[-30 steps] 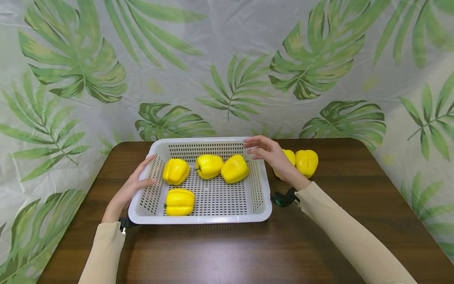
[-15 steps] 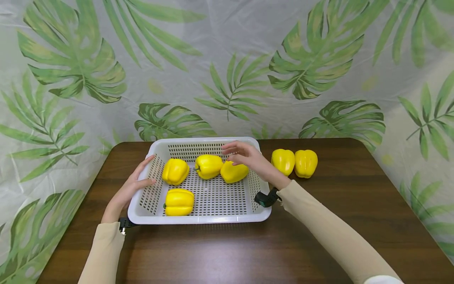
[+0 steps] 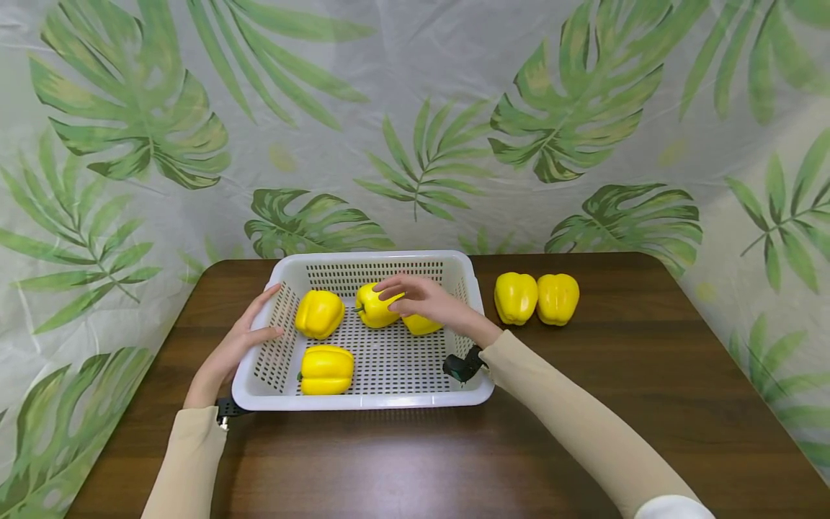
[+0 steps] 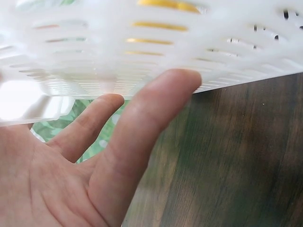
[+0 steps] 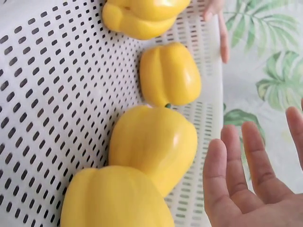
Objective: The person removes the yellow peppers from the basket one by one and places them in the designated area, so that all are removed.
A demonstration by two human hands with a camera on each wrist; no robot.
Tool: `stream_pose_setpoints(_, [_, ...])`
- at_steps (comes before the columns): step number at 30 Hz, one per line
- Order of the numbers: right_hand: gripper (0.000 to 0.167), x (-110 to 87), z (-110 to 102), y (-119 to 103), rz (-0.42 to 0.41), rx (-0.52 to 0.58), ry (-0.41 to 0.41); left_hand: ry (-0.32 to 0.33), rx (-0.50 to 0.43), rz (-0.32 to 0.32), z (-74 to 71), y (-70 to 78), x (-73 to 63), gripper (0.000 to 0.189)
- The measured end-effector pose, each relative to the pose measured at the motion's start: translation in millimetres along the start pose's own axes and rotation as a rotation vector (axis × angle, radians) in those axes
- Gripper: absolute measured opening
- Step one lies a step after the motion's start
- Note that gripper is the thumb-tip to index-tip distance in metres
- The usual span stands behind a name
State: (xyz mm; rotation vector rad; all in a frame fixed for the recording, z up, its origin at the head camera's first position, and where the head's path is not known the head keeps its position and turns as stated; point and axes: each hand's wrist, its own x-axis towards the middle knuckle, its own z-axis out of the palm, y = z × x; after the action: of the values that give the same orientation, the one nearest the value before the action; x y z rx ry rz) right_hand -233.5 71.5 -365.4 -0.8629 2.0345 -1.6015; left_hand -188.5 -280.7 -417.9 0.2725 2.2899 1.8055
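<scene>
A white perforated plastic basket (image 3: pixel 363 401) stands on the table with several yellow bell peppers in it. One pepper (image 3: pixel 320 315) lies at the left and another (image 3: pixel 327 370) nearer the front. Toward the back sit a third pepper (image 3: pixel 374 310) and, right of it, one (image 3: pixel 423 326) partly covered from the head camera by my right hand (image 3: pixel 424 299). That hand hovers over them, fingers apart and holding nothing. Against the basket's left side rests my left hand (image 3: pixel 236 339); in the left wrist view its thumb and a finger (image 4: pixel 151 118) extend straight along the outer wall.
Two more yellow peppers, a left one (image 3: pixel 516 298) and a right one (image 3: pixel 558 299), stand side by side on the brown wooden table (image 3: pixel 622 404), right of the basket. A leaf-patterned curtain (image 3: pixel 428 144) hangs behind the table.
My right hand has moved left, from the basket's right rim to above the back peppers, uncovering the two peppers on the table. The left hand and basket stay put.
</scene>
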Motion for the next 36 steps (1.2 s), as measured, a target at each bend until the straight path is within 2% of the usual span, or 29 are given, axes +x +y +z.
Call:
stream_pose_setpoints(15, [0.043, 21.0, 33, 1, 0.031, 0.004, -0.229, -0.005, 0.011, -0.005, -1.1, -0.9, 0.6, 0.074])
stream_pose_setpoints(26, [0.045, 37.7, 51, 10, 0.083, -0.070, -0.374, -0.006, -0.003, -0.002, 0.1, 1.0, -0.5, 0.075])
stream_pose_setpoints(36, [0.048, 50.2, 67, 16, 0.057, -0.167, -0.490, -0.006, 0.011, -0.014, -0.5, 0.6, 0.8, 0.075])
